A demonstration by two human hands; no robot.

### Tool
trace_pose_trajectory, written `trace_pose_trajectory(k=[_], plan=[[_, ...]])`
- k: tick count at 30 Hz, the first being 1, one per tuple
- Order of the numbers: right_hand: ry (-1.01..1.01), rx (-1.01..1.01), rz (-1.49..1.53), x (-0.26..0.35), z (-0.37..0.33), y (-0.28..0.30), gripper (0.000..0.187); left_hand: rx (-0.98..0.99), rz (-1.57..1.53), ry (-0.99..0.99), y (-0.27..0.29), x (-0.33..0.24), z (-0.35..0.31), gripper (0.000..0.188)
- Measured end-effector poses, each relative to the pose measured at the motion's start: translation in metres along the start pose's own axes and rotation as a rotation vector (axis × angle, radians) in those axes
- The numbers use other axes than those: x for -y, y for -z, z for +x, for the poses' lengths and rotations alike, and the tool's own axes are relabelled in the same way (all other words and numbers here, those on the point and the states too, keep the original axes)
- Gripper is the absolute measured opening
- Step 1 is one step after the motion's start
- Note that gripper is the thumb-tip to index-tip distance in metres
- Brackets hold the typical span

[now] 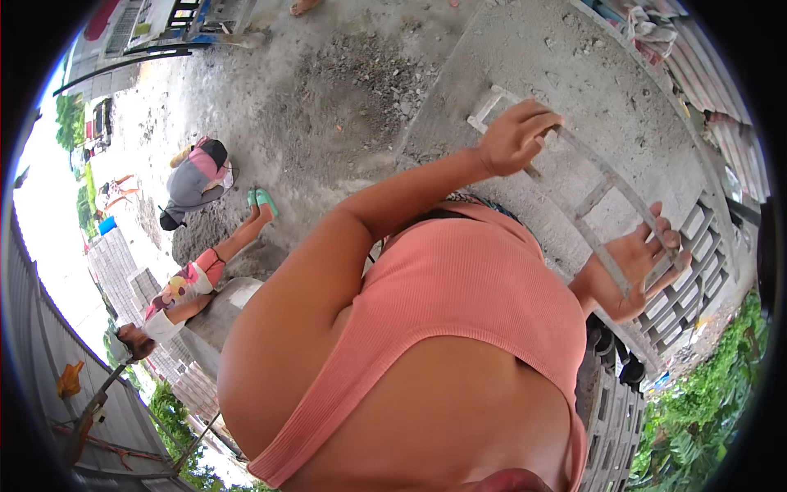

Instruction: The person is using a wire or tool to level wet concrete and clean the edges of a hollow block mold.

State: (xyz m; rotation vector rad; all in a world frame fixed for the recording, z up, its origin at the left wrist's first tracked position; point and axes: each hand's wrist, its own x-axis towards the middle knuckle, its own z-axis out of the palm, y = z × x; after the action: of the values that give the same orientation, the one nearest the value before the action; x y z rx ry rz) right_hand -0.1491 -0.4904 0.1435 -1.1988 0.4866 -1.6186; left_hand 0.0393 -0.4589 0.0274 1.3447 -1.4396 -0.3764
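1. You have one ladder-like frame [630, 195], slung between your two hands' fingers.
2. Your left hand [515, 141] has its fingers gripping near the upper end.
3. Your right hand's [625, 266] fingers curl around the lower end.
4. Its long axis slants down rightward, from left fingers to right.

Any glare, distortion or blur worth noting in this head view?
Head view: sky at far left is blown out to white; head view: metal sheeting bends along the dark fisheye rim; head view: left hand, right hand and grey frame are evenly lit, their outlines readable.
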Motion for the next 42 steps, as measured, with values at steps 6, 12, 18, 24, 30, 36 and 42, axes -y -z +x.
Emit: trace_pose_trajectory(k=[6,12,18,24,30,36,42], plan=[[0.037,-0.123,-0.037,0.038,0.03,0.012,0.067,0.019,-0.051,-0.056,-0.026,-0.03,0.028,0.046],[-0.05,-0.093,-0.026,0.01,0.02,0.014,0.069,0.044,-0.096,0.137,-0.02,-0.007,0.021,0.045],[-0.075,-0.03,-0.03,0.007,0.02,0.029,0.064,0.063,-0.004,-0.058,-0.015,0.006,0.026,0.039],[0.274,-0.161,-0.151,0.071,0.05,0.052,0.065,-0.012,-0.19,-0.138,-0.028,-0.075,0.065,0.042],[-0.131,-0.052,0.046,-0.029,-0.032,0.005,0.069,-0.026,-0.192,0.104,0.023,0.029,0.011,0.053],[-0.171,-0.032,-0.029,-0.01,-0.029,-0.005,0.066,0.018,-0.029,0.206,0.027,0.009,0.006,0.048],[-0.037,-0.103,-0.225,0.018,-0.044,-0.009,0.06,0.167,0.094,-0.075,0.025,-0.032,-0.004,0.038]])
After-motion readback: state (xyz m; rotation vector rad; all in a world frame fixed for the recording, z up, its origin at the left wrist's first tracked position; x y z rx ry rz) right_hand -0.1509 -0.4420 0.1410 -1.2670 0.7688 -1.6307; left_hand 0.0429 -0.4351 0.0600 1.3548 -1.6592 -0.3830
